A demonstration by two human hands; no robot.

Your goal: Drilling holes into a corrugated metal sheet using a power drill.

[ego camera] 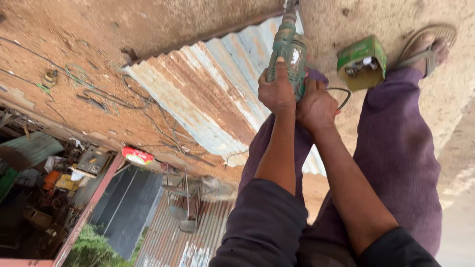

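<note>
Gripping the green power drill (288,49), both hands are wrapped around its body: left hand (277,91) on the near side, right hand (316,106) beside it. The drill points down at rusty corrugated sheet (208,94). A green box (361,63) sits nearby, beside a sandalled foot (426,47).

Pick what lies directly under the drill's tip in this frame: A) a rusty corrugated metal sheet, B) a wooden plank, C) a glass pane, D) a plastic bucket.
A: both hands, left hand and right hand, grip the green power drill, whose nose points down at the edge of the rusty corrugated metal sheet lying on the dirt.
</note>
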